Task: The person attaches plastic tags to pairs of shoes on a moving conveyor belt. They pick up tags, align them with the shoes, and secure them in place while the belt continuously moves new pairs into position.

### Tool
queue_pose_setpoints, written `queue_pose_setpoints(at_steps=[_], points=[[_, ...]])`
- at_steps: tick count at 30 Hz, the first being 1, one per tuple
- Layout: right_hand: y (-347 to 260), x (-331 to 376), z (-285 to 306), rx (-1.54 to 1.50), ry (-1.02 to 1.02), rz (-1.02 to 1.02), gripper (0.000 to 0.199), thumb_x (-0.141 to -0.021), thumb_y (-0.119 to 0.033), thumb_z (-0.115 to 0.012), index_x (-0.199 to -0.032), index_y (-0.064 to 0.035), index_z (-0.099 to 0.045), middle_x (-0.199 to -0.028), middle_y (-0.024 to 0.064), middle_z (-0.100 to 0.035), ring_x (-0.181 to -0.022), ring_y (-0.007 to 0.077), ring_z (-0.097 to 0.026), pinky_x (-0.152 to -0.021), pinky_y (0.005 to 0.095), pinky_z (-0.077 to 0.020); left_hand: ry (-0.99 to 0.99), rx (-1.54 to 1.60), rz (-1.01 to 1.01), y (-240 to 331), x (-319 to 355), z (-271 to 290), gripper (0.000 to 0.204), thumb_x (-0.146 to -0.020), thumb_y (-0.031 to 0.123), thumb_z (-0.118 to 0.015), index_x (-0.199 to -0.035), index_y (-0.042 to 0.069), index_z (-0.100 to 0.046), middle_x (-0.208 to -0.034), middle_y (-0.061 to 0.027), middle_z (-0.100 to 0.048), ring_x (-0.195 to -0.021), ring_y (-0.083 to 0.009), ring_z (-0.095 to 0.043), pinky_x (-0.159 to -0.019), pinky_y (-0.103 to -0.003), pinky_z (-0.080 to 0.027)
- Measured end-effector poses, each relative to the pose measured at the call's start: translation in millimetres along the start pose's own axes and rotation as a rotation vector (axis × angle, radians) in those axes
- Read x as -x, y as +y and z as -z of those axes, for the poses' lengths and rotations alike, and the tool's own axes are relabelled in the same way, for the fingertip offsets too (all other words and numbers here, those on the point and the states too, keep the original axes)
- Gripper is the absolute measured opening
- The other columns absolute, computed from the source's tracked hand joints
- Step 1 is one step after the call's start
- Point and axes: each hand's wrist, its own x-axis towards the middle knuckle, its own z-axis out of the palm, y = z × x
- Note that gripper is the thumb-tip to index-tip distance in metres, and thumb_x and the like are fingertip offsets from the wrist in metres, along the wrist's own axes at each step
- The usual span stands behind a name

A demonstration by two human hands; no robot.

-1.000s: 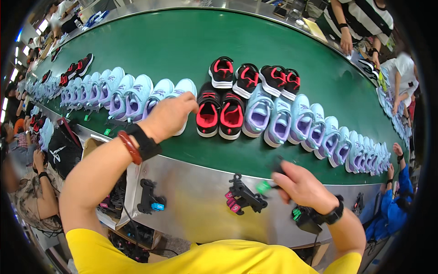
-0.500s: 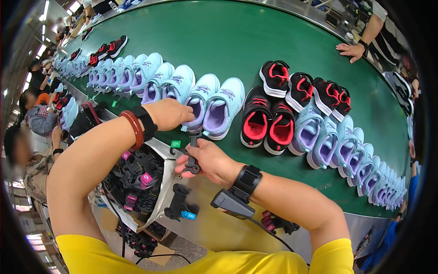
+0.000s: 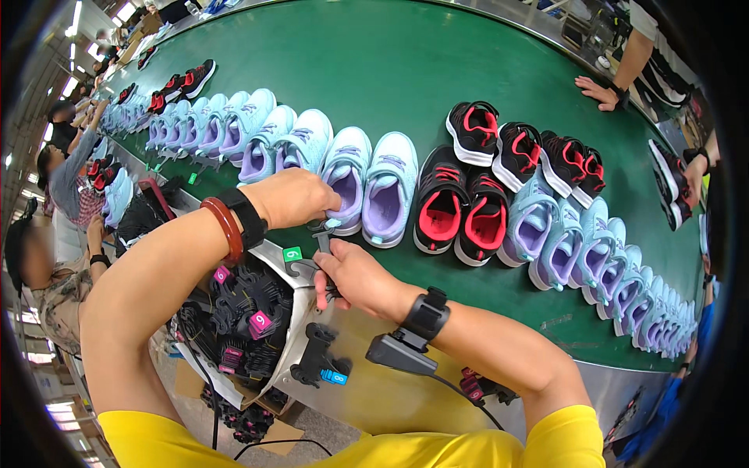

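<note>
My left hand (image 3: 290, 198) is closed at the heel collar of a light-blue shoe (image 3: 346, 160) with purple lining, its fingertips pinching the edge. Beside that shoe, on the right, stands its matching light-blue shoe (image 3: 390, 183), toe pointing away from me. Just below the two heels, my right hand (image 3: 360, 278) grips a dark plastic shoe hanger (image 3: 324, 242). The hanger's upper end lies near the left shoe's heel; the right fingers hide its lower part. A green size tag (image 3: 292, 254) shows just left of the hanger.
Light-blue shoes (image 3: 250, 121) line the green table (image 3: 374, 62) leftward; black-and-red shoes (image 3: 438, 210) and more blue ones (image 3: 558, 243) extend right. A box of hangers (image 3: 242, 312) stands below my left arm. Across the table, a co-worker's hand (image 3: 598, 93) rests; another holds dark shoes (image 3: 669, 183).
My right hand has turned the hanger and shifted slightly, its fingers now curled more tightly. The pair of blue shoes stands straighter. At far right, the dark shoes have moved left and down.
</note>
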Motion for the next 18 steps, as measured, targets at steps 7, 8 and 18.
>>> queue_pose_setpoints(at_steps=[7, 8, 18], points=[[-13.2, 3.9, 34.6, -0.155, -0.097, 0.117, 0.023, -0.104, -0.025, -0.044, -0.112, -0.0046, -0.05, -0.075, 0.0023, -0.058, -0.058, 0.0138, -0.059, -0.042, 0.023, -0.0337, -0.059, 0.016, -0.079, 20.8, 1.2, 31.8, 0.047, -0.084, 0.01, -0.062, -0.129, 0.019, -0.051, -0.109, -0.013, -0.059, -0.082, -0.0363, -0.066, -0.067, -0.048, -0.053], [-16.8, 5.0, 42.3, -0.16, -0.137, 0.142, 0.026, -0.105, -0.027, -0.042, -0.11, -0.0036, -0.052, -0.077, 0.0032, -0.06, -0.06, 0.015, -0.061, -0.044, 0.0247, -0.0396, -0.035, 0.062, -0.086, 17.9, 1.6, 27.2, 0.044, -0.085, 0.012, -0.063, -0.127, 0.019, -0.054, -0.108, -0.0113, -0.059, -0.084, -0.0361, -0.066, -0.068, -0.048, -0.053], [-17.7, 23.8, 85.6, 1.517, 0.237, 0.628, 0.014, -0.085, -0.009, -0.058, -0.091, 0.0032, -0.062, -0.095, 0.0219, -0.064, -0.082, 0.0397, -0.065, -0.072, 0.0475, -0.0526, -0.128, 0.233, 0.159, 17.0, 14.7, 3.5, 0.033, -0.095, 0.022, -0.055, -0.126, 0.013, -0.062, -0.108, -0.0182, -0.068, -0.099, -0.039, -0.063, -0.086, -0.046, -0.049]])
